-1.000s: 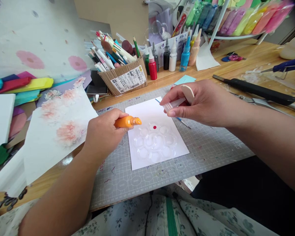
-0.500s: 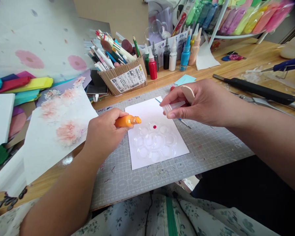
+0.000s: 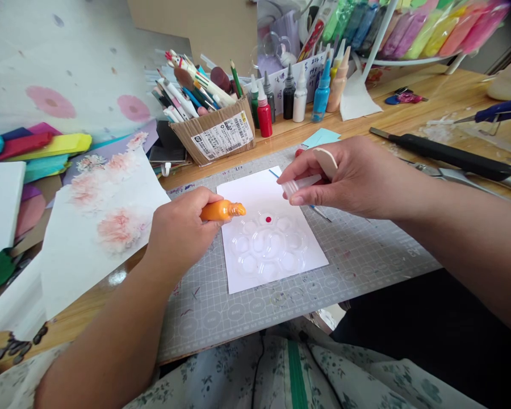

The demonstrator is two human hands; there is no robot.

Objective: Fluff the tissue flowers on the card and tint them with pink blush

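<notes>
My left hand [image 3: 179,226] is wrapped round an orange paint bottle [image 3: 217,210], tipped sideways with its open neck pointing right and orange paint at the mouth. My right hand [image 3: 344,176] pinches a translucent nozzle cap [image 3: 300,185] between thumb and fingers. A pale, rounded wooden stick [image 3: 326,163] pokes up between the fingers of that hand. Below both hands lies a clear flower-shaped palette [image 3: 275,244], with a dot of red paint [image 3: 268,219] in its top well. The palette rests on white paper [image 3: 238,281]. A thin brush [image 3: 321,213] lies partly hidden under my right hand.
A grey cutting mat [image 3: 344,272] covers the table front. Behind stand a cardboard box [image 3: 217,136] of brushes and pens and several paint bottles [image 3: 264,113]. A black-handled tool [image 3: 447,152] lies right; a flower-printed sheet [image 3: 85,255] lies left.
Almost nothing differs. Both hands stay in place with the orange paint bottle and the nozzle cap; only a very slight shift of the view shows.
</notes>
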